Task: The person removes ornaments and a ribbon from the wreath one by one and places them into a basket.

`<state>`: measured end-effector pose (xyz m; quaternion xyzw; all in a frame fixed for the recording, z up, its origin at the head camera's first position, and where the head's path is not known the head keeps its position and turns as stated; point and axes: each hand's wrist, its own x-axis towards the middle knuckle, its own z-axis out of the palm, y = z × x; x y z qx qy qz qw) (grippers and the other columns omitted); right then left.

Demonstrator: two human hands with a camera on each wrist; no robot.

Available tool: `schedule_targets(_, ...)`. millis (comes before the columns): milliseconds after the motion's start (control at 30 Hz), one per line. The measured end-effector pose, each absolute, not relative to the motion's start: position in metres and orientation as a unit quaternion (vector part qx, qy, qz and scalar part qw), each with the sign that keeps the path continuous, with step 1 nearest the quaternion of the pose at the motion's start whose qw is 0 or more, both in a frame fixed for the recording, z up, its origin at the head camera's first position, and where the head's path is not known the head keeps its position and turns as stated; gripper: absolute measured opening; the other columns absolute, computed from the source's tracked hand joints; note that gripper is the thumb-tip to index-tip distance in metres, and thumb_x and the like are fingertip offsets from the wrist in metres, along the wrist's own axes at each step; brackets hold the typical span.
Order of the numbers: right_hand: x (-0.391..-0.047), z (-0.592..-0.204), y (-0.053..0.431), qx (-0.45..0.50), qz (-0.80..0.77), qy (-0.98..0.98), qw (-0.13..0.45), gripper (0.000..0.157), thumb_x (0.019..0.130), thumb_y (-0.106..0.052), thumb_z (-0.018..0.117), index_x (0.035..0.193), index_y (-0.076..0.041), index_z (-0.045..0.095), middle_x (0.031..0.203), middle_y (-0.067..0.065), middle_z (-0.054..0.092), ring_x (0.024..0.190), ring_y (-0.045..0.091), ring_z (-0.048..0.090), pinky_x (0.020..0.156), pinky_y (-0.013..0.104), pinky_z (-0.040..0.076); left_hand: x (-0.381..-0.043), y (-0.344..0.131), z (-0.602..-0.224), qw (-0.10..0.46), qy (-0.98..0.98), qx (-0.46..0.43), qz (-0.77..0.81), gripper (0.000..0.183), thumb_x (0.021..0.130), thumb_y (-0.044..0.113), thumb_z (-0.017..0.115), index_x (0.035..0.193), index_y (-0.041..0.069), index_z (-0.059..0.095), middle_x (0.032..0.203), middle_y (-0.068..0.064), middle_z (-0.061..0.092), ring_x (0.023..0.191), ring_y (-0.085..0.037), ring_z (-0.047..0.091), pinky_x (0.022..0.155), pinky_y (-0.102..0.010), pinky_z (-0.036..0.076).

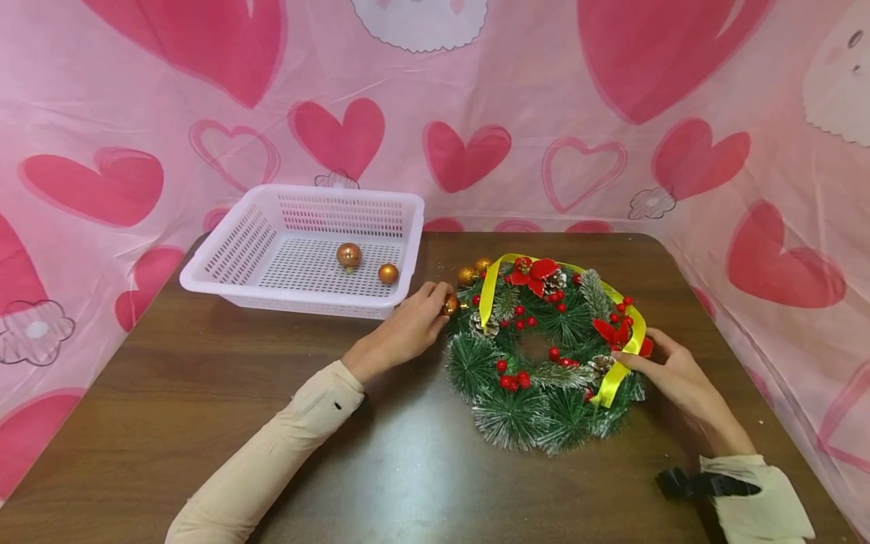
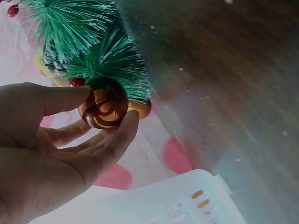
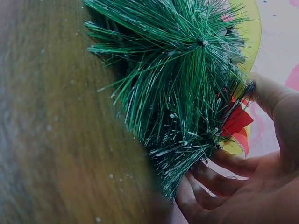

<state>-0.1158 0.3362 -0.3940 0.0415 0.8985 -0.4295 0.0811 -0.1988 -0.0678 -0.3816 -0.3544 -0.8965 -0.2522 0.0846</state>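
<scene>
My left hand point(image 1: 411, 323) pinches a shiny copper-brown bauble point(image 2: 105, 109) between thumb and fingers, close to the left edge of a green Christmas wreath point(image 1: 476, 366). Pinecones, red berries, red flowers and a yellow ribbon point(image 1: 488, 291) decorate the wreath, which lies on the table. At its right side, my right hand point(image 1: 686, 381) grips the edge, thumb over the ribbon by a red flower point(image 3: 237, 122) and fingers around the outer needles. Two glittery gold baubles point(image 1: 467, 275) sit at the wreath's upper left, just beyond the held one.
A white plastic basket point(image 1: 211, 283) stands at the back left of the brown wooden table point(image 1: 408, 468). Inside it lie a larger copper bauble point(image 1: 349, 255) and a smaller gold one point(image 1: 388, 273). A pink heart-patterned cloth point(image 1: 530, 91) hangs behind and beside the table.
</scene>
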Motion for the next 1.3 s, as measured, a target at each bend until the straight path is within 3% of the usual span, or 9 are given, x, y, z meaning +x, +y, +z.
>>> schedule_targets(333, -0.116, -0.394, 0.337, 0.042, -0.421, 0.902, 0.088, 0.08, 0.096, -0.047, 0.061, 0.151, -0.001, 0.028, 0.145, 0.031, 0.035, 0.127, 0.048, 0.033, 0.099, 0.071, 0.031, -0.191, -0.067, -0.376, 0.121, -0.891, -0.368, -0.238, 0.038, 0.092, 0.0, 0.066, 0.127, -0.005, 0.053, 0.112, -0.018, 0.059, 0.095, -0.028, 0.062, 0.081, -0.039, 0.054)
schedule_targets(533, -0.116, -0.394, 0.336, 0.042, -0.43, 0.898, 0.085, 0.078, 0.096, -0.046, 0.061, 0.15, -0.001, 0.03, 0.141, 0.028, 0.039, 0.123, 0.044, 0.037, 0.098, 0.066, 0.034, -0.189, -0.066, -0.375, 0.127, -0.893, -0.365, -0.231, 0.039, 0.091, 0.001, 0.068, 0.127, -0.006, 0.054, 0.111, -0.017, 0.059, 0.093, -0.028, 0.062, 0.081, -0.039, 0.054)
schedule_targets(1100, -0.115, -0.394, 0.336, 0.039, -0.424, 0.901, 0.078, 0.079, 0.096, -0.045, 0.062, 0.151, 0.0, 0.029, 0.144, 0.031, 0.037, 0.126, 0.046, 0.035, 0.099, 0.067, 0.033, -0.19, -0.068, -0.368, 0.154, -0.894, -0.355, -0.226, 0.039, 0.09, 0.0, 0.068, 0.125, -0.007, 0.054, 0.111, -0.019, 0.058, 0.094, -0.03, 0.061, 0.084, -0.04, 0.054)
schedule_targets(1300, -0.114, -0.393, 0.334, 0.039, -0.43, 0.899, 0.074, 0.076, 0.096, -0.045, 0.063, 0.15, -0.002, 0.031, 0.141, 0.027, 0.041, 0.123, 0.041, 0.038, 0.097, 0.062, 0.035, -0.189, -0.069, -0.366, 0.156, -0.891, -0.359, -0.233, 0.037, 0.09, 0.0, 0.068, 0.124, -0.006, 0.056, 0.111, -0.018, 0.058, 0.096, -0.029, 0.061, 0.085, -0.039, 0.053)
